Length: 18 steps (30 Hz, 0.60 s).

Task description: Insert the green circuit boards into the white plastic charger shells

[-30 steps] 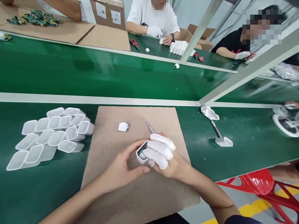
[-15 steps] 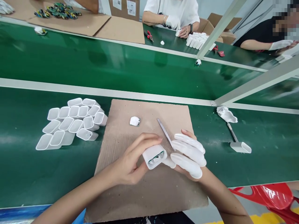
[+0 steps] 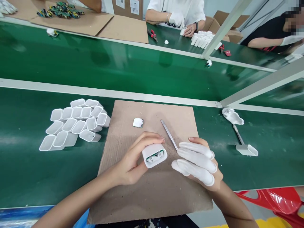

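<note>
My left hand (image 3: 135, 161) is wrapped round a white plastic housing (image 3: 155, 161), its open end facing me. A green circuit board with metal prongs shows inside that opening. To the right is my right hand (image 3: 199, 161), apart from the housing, with white finger covers on several fingers. Its fingers are stretched out and I see nothing held in them. Just beyond its fingertips a thin metal tool like tweezers (image 3: 169, 134) lies on the brown cardboard sheet (image 3: 152, 199). A small circuit board with a white top (image 3: 138, 122) rests farther up the sheet.
Several white housings (image 3: 71, 124) stand grouped on the green table at left. At right lie a crumpled white cloth (image 3: 232, 116), a metal-shafted tool (image 3: 238, 134) and a single housing (image 3: 247, 150). Across the green belt (image 3: 114, 69), co-workers sit behind pliers (image 3: 152, 34) and more housings.
My right hand has drawn back to the right, away from the housing. My left hand has tilted the housing slightly and shifted it a little left. The tweezers-like tool stays on the cardboard.
</note>
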### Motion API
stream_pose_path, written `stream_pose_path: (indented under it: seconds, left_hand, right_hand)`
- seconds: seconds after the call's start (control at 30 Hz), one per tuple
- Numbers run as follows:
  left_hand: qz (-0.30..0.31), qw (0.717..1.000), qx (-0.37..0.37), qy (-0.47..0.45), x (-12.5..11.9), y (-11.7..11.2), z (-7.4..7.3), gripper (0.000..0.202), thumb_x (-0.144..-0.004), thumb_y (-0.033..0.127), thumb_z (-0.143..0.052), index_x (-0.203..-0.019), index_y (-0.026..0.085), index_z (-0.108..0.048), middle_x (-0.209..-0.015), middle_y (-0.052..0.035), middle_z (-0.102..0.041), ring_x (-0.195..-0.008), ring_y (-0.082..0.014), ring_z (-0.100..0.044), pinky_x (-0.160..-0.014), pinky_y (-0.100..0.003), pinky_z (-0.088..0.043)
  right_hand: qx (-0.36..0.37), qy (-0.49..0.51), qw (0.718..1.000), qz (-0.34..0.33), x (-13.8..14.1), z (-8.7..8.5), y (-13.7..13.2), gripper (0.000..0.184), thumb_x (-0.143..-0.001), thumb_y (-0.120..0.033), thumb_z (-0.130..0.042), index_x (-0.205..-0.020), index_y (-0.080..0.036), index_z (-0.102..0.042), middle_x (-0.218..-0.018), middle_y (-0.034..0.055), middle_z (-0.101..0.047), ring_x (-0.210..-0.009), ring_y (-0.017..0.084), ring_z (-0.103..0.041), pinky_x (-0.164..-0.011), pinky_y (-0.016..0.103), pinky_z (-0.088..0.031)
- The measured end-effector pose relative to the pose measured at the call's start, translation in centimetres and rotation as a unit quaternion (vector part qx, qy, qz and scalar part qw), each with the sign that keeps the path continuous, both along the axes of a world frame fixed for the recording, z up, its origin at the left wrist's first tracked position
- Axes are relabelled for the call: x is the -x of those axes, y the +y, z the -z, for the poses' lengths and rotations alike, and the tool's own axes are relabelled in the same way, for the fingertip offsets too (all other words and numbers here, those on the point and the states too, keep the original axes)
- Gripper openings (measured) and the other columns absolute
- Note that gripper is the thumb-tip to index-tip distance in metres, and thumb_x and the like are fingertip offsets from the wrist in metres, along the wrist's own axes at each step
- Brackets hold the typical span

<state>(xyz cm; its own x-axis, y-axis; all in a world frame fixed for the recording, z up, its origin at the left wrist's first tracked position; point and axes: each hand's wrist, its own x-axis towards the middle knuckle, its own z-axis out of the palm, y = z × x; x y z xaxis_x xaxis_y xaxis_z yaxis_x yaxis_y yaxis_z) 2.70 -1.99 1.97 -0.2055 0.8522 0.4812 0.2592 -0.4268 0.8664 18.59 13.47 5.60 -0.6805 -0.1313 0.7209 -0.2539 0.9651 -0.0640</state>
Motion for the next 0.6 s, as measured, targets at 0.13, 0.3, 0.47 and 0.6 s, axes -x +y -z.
stream_pose_path:
  seconds: [0.13,0.3,0.47,0.6]
  left_hand:
    - [-0.005,0.999,0.033,-0.023,-0.1,0.0,-0.3,0.04,-0.089,0.022,-0.05,-0.128,0.022,-0.046,-0.11,-0.0099,-0.057,-0.103,-0.0227,-0.056,-0.084,-0.036,-0.048]
    - [-0.009,0.996,0.08,-0.046,-0.1,-0.2,-0.3,0.034,-0.084,0.02,-0.049,-0.118,0.022,-0.047,-0.098,-0.0068,-0.059,-0.088,-0.0199,-0.058,-0.069,-0.03,-0.046]
    - [-0.006,0.994,0.098,-0.055,-0.1,-0.3,0.0,0.042,-0.074,0.012,-0.045,-0.115,0.021,-0.041,-0.09,-0.0038,-0.058,-0.075,-0.0166,-0.056,-0.059,-0.026,-0.041]
    - [0.013,0.989,0.119,-0.087,-0.2,-0.2,0.2,0.049,-0.07,0.009,-0.043,-0.116,0.023,-0.034,-0.084,-0.0013,-0.056,-0.066,-0.0147,-0.053,-0.053,-0.024,-0.036]
  right_hand:
    - [0.066,0.038,0.997,-0.024,1.4,1.5,0.2,0.01,-0.085,-0.018,-0.064,-0.093,-0.017,-0.058,-0.097,0.0061,-0.061,-0.102,0.02,-0.062,-0.087,0.042,-0.059]
    - [0.126,-0.004,0.991,-0.044,2.2,1.6,0.0,0.018,-0.084,-0.02,-0.067,-0.097,-0.019,-0.054,-0.096,0.0062,-0.059,-0.098,0.02,-0.062,-0.084,0.043,-0.059]
    - [0.118,-0.046,0.989,-0.072,1.9,1.7,0.1,0.014,-0.086,-0.019,-0.064,-0.098,-0.017,-0.057,-0.099,0.0074,-0.056,-0.102,0.022,-0.058,-0.087,0.042,-0.057]
    - [0.102,-0.085,0.988,-0.083,1.8,2.0,0.3,0.007,-0.09,-0.018,-0.056,-0.097,-0.019,-0.057,-0.097,0.0062,-0.055,-0.101,0.022,-0.056,-0.085,0.043,-0.056]
